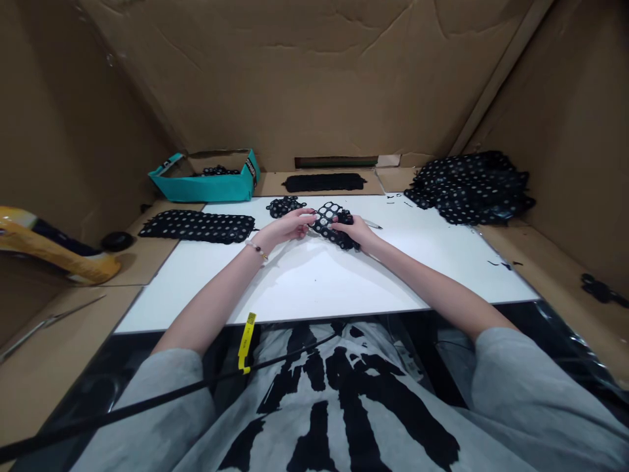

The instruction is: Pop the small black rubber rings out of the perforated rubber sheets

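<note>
A black, flexible perforated sheet (335, 226) with rows of round holes is held up over the white board. My right hand (358, 231) is closed around its right side, where part of the sheet is bunched. At its left edge, the bent fingers of my left hand (289, 226) grip the sheet near the larger holes. Just behind the left hand lies a small crumpled black perforated piece (285, 206). A thin pointed tool (373, 224) shows beside my right hand, its other end hidden.
Black perforated strips (199, 226) lie left, near a teal box (206, 189) holding more. A dark strip (324, 182) lies behind; a large black pile (469, 187) stands right. Scissors (49, 322) and a yellow package (59, 252) are left. Cardboard walls (314, 85) enclose the white board (314, 282).
</note>
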{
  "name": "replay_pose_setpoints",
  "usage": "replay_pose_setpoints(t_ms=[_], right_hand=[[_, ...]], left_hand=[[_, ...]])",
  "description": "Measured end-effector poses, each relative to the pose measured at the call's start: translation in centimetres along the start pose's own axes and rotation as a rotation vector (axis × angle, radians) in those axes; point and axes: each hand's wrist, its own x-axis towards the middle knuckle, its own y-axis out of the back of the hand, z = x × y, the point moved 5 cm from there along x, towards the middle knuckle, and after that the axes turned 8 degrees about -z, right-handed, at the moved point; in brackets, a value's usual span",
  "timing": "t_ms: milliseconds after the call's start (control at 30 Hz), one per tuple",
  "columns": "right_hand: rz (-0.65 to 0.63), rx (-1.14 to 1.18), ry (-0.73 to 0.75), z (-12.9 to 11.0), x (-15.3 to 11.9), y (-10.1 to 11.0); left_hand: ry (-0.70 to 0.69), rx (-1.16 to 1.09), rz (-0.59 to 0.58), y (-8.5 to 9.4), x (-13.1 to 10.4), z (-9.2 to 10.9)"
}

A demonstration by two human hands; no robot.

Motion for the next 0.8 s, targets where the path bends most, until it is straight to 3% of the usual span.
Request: replay_pose_setpoints(t_ms=[167,367,533,600,800], right_hand=[[-0.022,0.007,0.014,0.2,0.2,0.1],[-0.038,-0.025,0.002,0.0,0.1,-0.2],[-0.061,-0.014,-0.042,0.0,-0.2,-0.4],[-0.052,-0.002,-0.05,0.0,-0.2,-0.3],[-0.042,-0.005,-0.056,-0.1,-0.4,-0.4]], left_hand=[[-0.128,0.296,0.161,1.4,0.3,0.0],[-0.109,0.483,0.242,4.0,0.9,0.3],[-0.294,0.441,0.723,9.2,-0.6,1.8],[-0.335,0.518,0.849,10.7,-1.4,2.2],[-0.276,0.947,0.854,11.3,-1.6,2.4]])
